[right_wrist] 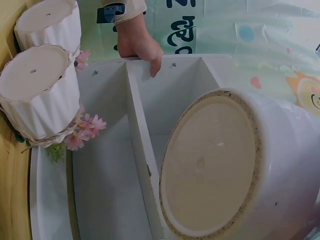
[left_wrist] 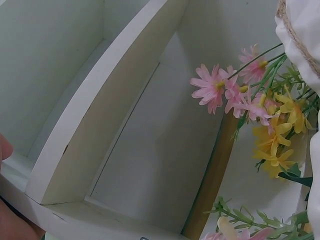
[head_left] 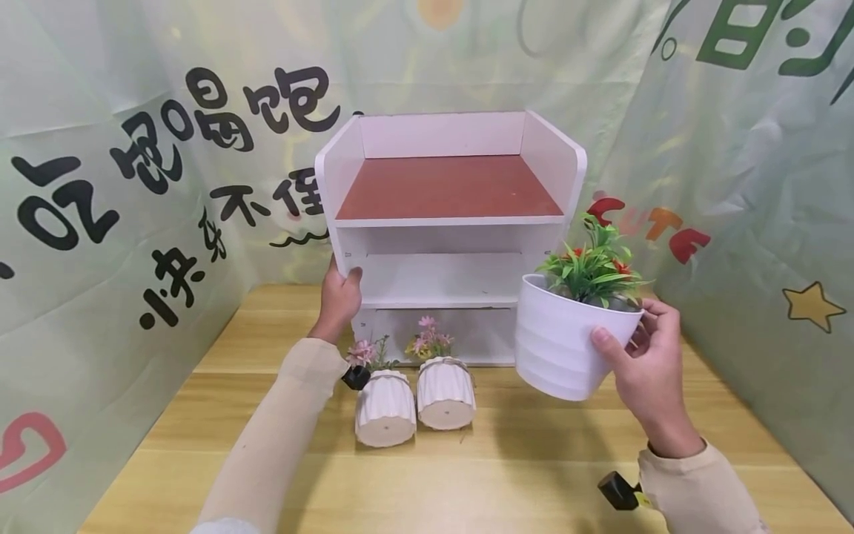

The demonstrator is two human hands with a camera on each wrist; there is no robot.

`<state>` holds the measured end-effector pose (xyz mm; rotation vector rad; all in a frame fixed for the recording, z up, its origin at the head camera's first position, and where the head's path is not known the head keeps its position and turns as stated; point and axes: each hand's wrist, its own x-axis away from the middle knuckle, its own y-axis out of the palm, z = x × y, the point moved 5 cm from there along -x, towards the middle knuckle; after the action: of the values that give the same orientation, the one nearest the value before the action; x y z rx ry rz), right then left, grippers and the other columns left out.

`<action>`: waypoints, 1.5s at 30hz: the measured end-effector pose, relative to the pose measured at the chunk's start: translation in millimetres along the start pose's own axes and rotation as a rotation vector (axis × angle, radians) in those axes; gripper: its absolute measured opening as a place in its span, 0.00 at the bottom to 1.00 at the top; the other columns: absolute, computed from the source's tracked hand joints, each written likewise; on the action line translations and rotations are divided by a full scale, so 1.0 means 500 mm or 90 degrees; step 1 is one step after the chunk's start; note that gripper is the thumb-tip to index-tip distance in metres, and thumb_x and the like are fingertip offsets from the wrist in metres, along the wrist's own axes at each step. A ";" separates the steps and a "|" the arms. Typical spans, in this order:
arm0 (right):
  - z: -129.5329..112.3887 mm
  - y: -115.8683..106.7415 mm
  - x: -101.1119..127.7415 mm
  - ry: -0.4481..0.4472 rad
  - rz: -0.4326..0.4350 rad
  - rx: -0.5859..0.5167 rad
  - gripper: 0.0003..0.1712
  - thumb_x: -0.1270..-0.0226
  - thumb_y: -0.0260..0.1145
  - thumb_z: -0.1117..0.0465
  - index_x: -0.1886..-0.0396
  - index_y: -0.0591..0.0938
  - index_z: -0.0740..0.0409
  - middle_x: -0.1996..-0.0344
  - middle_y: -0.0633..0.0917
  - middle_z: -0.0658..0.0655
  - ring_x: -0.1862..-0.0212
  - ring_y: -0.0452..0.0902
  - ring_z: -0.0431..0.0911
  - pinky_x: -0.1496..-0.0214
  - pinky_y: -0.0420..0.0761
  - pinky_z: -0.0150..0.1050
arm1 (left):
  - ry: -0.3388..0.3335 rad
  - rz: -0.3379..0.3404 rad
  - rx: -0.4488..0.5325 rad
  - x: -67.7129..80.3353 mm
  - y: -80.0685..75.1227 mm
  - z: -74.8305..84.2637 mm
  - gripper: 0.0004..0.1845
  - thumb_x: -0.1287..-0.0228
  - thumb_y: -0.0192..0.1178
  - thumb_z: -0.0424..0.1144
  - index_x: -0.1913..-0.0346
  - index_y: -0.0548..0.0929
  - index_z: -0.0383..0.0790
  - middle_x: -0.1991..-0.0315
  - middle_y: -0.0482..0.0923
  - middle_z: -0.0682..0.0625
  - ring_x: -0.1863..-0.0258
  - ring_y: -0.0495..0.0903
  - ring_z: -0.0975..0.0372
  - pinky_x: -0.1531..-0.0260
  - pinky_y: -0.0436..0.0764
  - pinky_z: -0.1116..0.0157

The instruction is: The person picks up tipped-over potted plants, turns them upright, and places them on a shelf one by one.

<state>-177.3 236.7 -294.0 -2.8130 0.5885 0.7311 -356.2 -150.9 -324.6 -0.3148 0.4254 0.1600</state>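
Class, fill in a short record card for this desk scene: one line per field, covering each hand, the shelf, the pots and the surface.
Left hand: left hand grips the left side panel of the white three-tier shelf unit with a reddish-brown top board
Right hand: right hand holds the large white ribbed plastic pot of green leaves and red flowers in the air, tilted, in front of the shelf's right side
Small pots: two small white fluted pots with pink flowers lie tipped over, side by side, before the shelf
Surface: light wooden table
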 end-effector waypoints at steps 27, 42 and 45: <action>-0.040 0.005 -0.025 -0.050 0.014 -0.103 0.30 0.48 0.64 0.72 0.46 0.65 0.53 0.52 0.72 0.59 0.56 0.73 0.47 0.58 0.76 0.23 | 0.003 0.005 -0.001 -0.004 0.000 0.001 0.25 0.27 0.44 0.34 0.29 0.59 0.39 0.36 0.68 0.38 0.36 0.67 0.46 0.36 0.64 0.47; -0.055 0.007 -0.031 -0.056 0.016 -0.099 0.30 0.48 0.65 0.71 0.46 0.65 0.53 0.53 0.73 0.59 0.57 0.74 0.47 0.59 0.77 0.23 | -0.002 0.002 0.002 0.002 0.001 -0.001 0.26 0.27 0.43 0.34 0.28 0.59 0.39 0.35 0.67 0.36 0.35 0.65 0.45 0.35 0.62 0.45; -0.061 0.007 -0.036 -0.058 0.016 -0.095 0.30 0.48 0.65 0.70 0.45 0.65 0.52 0.52 0.73 0.59 0.56 0.73 0.48 0.59 0.77 0.24 | -0.001 0.006 0.003 -0.001 0.003 0.001 0.26 0.27 0.44 0.34 0.28 0.59 0.38 0.35 0.67 0.36 0.35 0.65 0.45 0.35 0.62 0.45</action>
<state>-180.0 231.3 -259.0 -2.8920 0.5769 0.9405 -356.9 -149.3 -324.4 -0.3080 0.4253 0.1685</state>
